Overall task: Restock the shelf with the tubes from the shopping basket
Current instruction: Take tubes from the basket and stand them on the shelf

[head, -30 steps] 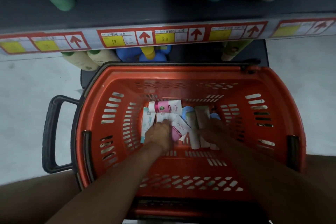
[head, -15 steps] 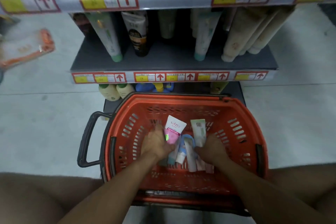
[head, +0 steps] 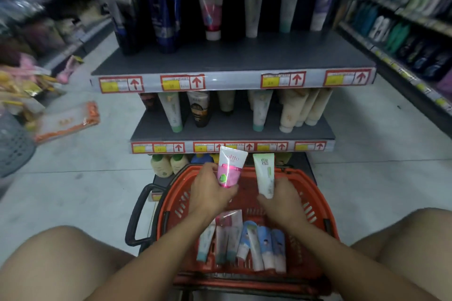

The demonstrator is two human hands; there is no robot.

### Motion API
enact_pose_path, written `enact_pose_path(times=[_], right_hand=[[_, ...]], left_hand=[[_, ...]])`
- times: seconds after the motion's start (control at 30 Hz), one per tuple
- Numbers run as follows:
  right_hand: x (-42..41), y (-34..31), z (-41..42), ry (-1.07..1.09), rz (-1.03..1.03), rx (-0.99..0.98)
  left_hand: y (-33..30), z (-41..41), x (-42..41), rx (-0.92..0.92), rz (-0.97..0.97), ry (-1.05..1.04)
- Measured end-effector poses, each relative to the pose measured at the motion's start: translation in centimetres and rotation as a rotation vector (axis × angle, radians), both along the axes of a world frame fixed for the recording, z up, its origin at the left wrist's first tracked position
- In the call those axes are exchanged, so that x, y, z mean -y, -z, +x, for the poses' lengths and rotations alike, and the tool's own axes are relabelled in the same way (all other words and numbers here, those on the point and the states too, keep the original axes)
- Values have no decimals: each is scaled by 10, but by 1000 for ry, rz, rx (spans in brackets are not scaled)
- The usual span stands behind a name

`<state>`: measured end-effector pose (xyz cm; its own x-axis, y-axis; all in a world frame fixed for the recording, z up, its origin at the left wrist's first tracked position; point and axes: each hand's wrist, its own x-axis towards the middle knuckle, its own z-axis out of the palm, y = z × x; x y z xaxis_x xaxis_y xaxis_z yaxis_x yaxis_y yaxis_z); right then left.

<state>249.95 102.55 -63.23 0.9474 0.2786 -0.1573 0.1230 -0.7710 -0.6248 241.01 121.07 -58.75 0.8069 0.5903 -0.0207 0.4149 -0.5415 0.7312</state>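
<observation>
Left hand [head: 210, 190] grips pink tube [head: 230, 168], right hand [head: 281, 199] grips green-white tube [head: 265, 176], above basket [head: 315, 200]

Two hands, left [head: 210, 190] and right [head: 281, 200], each hold one tube; roughly seven tubes [head: 244, 239] lie in one orange basket [head: 315, 198] at 6 o'clock; three shelves [head: 232, 61] at 12.

A pink and white tube [head: 229, 169] is gripped by the left hand [head: 210, 190] above the red shopping basket [head: 315, 205]. A white and green tube [head: 265, 175] is gripped by the right hand [head: 281, 200], also above the basket. More tubes [head: 244, 239] are laid flat inside the basket. Stocked shelves [head: 232, 62] are seen beyond the basket.
</observation>
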Motion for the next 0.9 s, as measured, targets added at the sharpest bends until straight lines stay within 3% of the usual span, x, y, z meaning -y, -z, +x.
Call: enact_pose_path(times=[0.33, 0.9], right_hand=[[-20, -113, 17, 48, 283, 279], [-60, -234, 117, 8, 385, 528]], left_hand=[[-99, 20, -2, 265, 87, -48], [-216, 102, -28, 526, 130, -68]])
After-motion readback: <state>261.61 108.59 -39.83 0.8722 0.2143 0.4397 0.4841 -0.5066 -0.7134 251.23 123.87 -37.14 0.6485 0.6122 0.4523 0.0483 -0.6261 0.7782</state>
